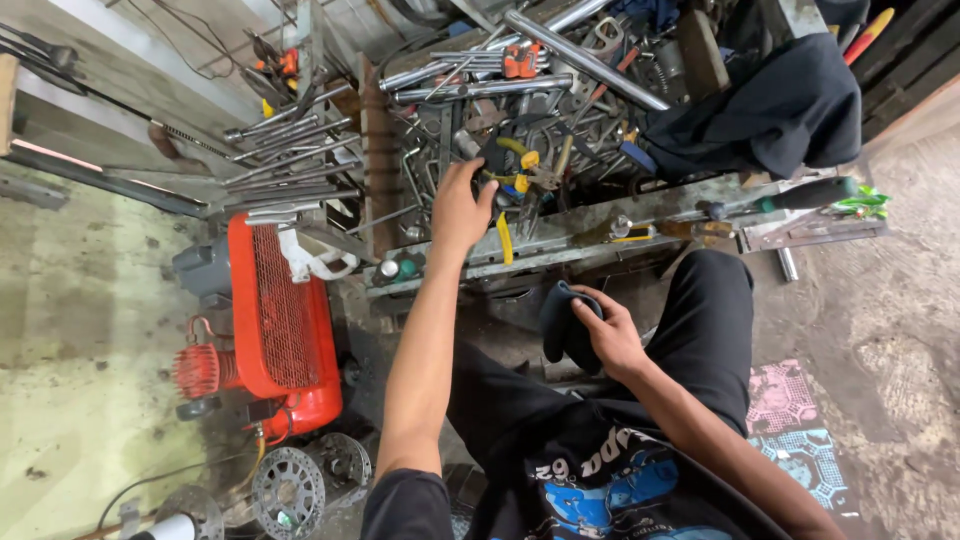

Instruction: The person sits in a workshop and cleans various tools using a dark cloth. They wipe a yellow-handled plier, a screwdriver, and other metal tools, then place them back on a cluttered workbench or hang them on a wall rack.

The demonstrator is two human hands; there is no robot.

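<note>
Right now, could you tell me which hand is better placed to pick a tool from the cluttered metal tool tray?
Left: the left hand already reaches into the tool tray; the right hand grips a dark cloth.

— What's that heap at the bench's far edge made of?
— Bare metal rods (290,150), smooth and grey; the pliers (515,165) have glossy yellow plastic handles.
— And the rag (565,325)?
— Dark matt cloth. The compressor (275,320) is glossy orange painted metal.
</note>
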